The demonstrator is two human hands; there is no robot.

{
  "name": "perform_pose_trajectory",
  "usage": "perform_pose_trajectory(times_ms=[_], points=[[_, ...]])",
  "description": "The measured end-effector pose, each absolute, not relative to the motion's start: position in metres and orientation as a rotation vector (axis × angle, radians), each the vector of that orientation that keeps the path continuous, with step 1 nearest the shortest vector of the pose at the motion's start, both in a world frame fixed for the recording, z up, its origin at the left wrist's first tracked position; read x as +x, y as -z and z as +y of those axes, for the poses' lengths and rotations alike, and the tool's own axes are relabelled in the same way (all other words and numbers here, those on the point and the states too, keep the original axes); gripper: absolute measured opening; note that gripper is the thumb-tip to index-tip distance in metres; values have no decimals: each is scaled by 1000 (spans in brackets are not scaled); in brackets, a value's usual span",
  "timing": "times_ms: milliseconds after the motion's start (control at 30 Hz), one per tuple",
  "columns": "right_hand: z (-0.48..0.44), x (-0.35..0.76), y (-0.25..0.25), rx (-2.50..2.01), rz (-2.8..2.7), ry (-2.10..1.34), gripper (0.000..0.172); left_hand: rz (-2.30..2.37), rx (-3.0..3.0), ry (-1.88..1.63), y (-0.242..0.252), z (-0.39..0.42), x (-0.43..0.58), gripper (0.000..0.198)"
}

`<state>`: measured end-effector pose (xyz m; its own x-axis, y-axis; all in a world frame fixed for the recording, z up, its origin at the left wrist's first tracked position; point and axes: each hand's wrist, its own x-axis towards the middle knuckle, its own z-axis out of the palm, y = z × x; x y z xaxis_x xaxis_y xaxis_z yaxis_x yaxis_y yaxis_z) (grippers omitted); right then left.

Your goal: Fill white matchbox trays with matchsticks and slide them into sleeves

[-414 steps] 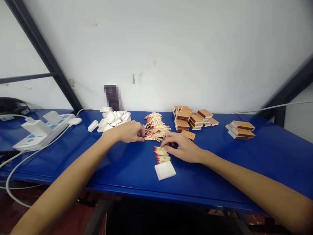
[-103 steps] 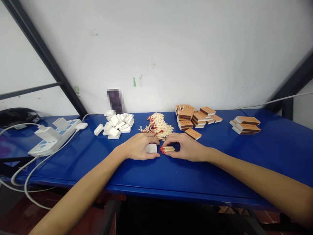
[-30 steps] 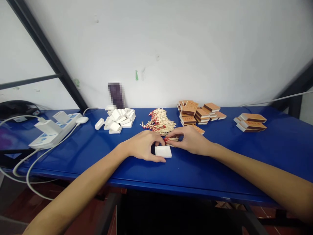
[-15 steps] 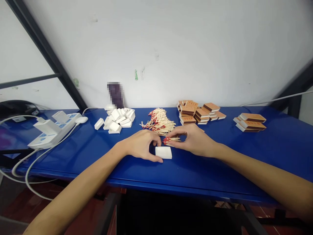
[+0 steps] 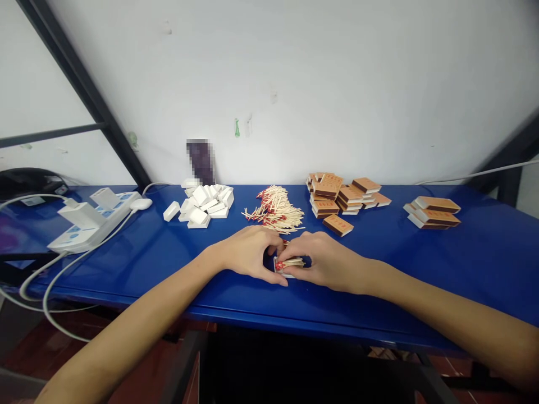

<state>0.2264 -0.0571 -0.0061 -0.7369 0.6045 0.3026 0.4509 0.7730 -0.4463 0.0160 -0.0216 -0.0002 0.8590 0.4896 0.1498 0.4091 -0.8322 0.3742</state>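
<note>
A white matchbox tray (image 5: 290, 276) lies on the blue table, partly covered by my hands. My left hand (image 5: 252, 253) curves its thumb and fingers around the tray's left end. Between the thumb and fingers of my right hand (image 5: 326, 261) is a small bundle of red-tipped matches (image 5: 293, 263), held lengthwise down at the tray's opening. Just behind the hands lies a loose heap of matches (image 5: 275, 210). A single orange-and-brown matchbox sleeve (image 5: 338, 225) rests beyond my right hand.
White trays (image 5: 206, 205) are piled at the back left. Matchbox sleeves (image 5: 343, 193) stand heaped at the back right, with a few stacked matchboxes (image 5: 433, 212) farther right. A power strip (image 5: 90, 230) with cables occupies the left side. The table's front edge (image 5: 269, 322) runs below my arms.
My right hand has brought the bundle of matches down and toward me, from behind the tray to its opening. The single sleeve behind that hand now shows fully.
</note>
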Motion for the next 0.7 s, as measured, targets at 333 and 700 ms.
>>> perform_pose_trajectory(times_ms=[333, 700], points=[[-60, 228, 2, -776, -2539, -463, 9, 672, 2682, -357, -2, -22, 17, 51], [-63, 232, 0, -642, -2448, -434, 14, 684, 2743, -351, -2, -21, 15, 50]])
